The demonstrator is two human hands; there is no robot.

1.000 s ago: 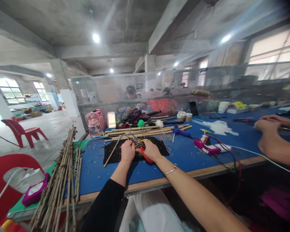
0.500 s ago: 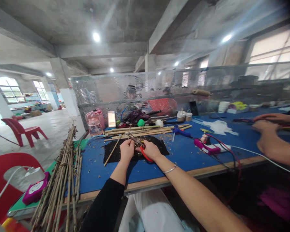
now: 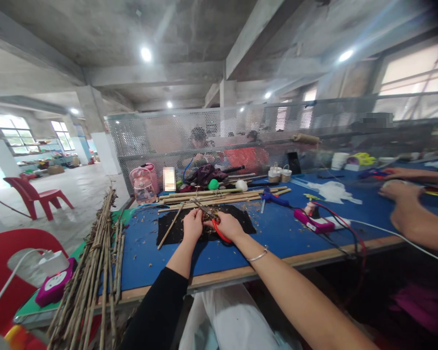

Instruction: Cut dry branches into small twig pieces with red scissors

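Note:
Over a black cloth [image 3: 244, 219] strewn with brown scraps, my left hand [image 3: 192, 224] is closed, its fingers pinched on something too small to make out. My right hand [image 3: 229, 226] is wrapped round the red-handled scissors [image 3: 222, 232], whose blades point up and left beyond my left fingers. The two hands are close together. On the cloth's left part lies a thin stick [image 3: 171, 226], slanted.
A bundle of dry sticks [image 3: 98, 253] lies at the left edge of the blue table [image 3: 146, 277]. Long sticks [image 3: 226, 197] lie behind the cloth. To the right are a blue glue gun [image 3: 273, 198], a purple power strip [image 3: 314, 221] and another person's hands [image 3: 401, 192].
My left hand has shifted very slightly right, and its fingers remain pinched. The other person's hands at the right have moved a little. The scissors stay in my right hand.

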